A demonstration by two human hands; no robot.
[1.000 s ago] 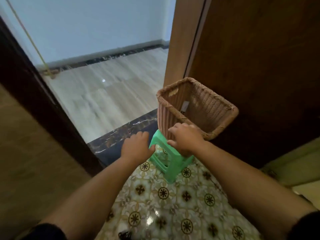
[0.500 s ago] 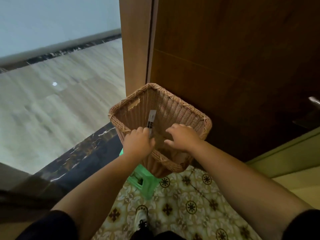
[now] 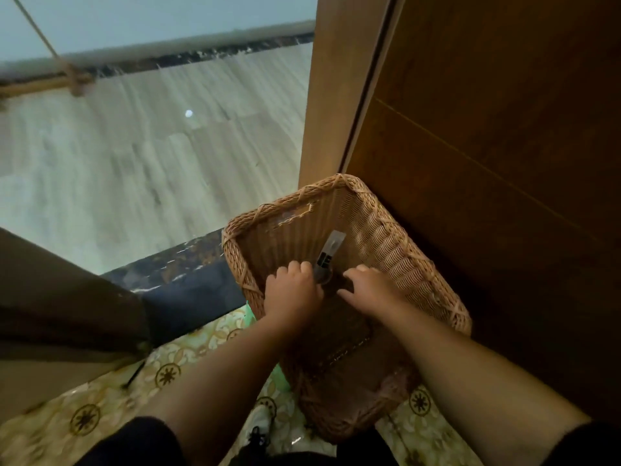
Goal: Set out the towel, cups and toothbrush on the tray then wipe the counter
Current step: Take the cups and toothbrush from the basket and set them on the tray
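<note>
Both your arms reach forward from the bottom of the frame into a woven basket [image 3: 386, 237] that sits right of centre, hard against the dark wooden door [image 3: 504, 146] filling the right side.

Your left hand [image 3: 292, 294] is just inside the basket's near-left wall, knuckles up and fingers [image 3: 295, 268] curled. They press against the lower end of a slim packet [image 3: 327, 255], clear at the top with a dark printed label lower down, which leans up the inner wall of the basket at centre frame. It may be the toothbrush, but the packet is too blurred to be sure. Whether those fingers actually pinch it or only touch it you cannot tell, because the back of the hand hides the grip.

Your right hand [image 3: 368, 290] lies just right of the packet, palm down, fingers spread and loose on the dark bottom of the basket, holding nothing.

A strip of green plastic stool [image 3: 280, 378] peeks out under the basket's left edge at lower centre. Beneath it is patterned floor tile [image 3: 84, 418] along the bottom left; a dark stone threshold [image 3: 188, 284] crosses at centre left, and pale wood-look flooring [image 3: 134, 163] fills the upper left. Dark sleeves [image 3: 134, 445] show at the bottom corners.
</note>
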